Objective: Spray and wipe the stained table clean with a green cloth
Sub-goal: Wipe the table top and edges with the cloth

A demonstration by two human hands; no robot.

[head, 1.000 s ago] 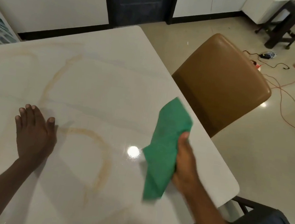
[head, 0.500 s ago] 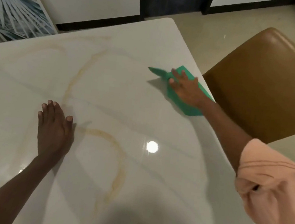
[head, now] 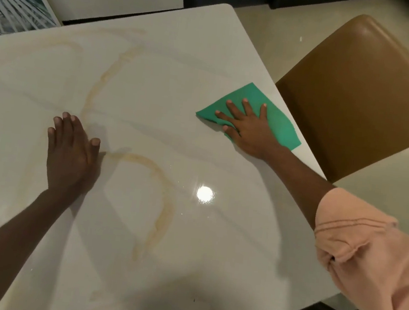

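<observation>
**Two flat hands on a glossy, stained table**

Both of your hands lie palm-down on the table (head: 154,93), a smooth white top with faint grey veining, rounded corners and a hard shine that throws back one bright spot of light. Tan stains (head: 165,201) run across it in thin curved lines: one arc just right of your left hand, another streak climbing toward the far edge.

Your right hand (head: 247,129) is spread wide, fingers straight and fanned apart, pressing down on the green cloth (head: 278,122). Nothing is pinched; the palm and fingers simply lie on it. The cloth is thin, matte and roughly four-sided, spread flat near the table's right edge. It shows beyond your fingertips and along the outer side of your hand, and your thumb reaches just past its left corner.

Your left hand (head: 71,155) rests on bare tabletop, fingers straight and close together, holding nothing, well apart from the cloth.

Beside the table's right edge stands a brown chair (head: 363,96) with a smooth, leather-like back. A peach ribbed sleeve (head: 357,238) covers your right upper arm.
</observation>
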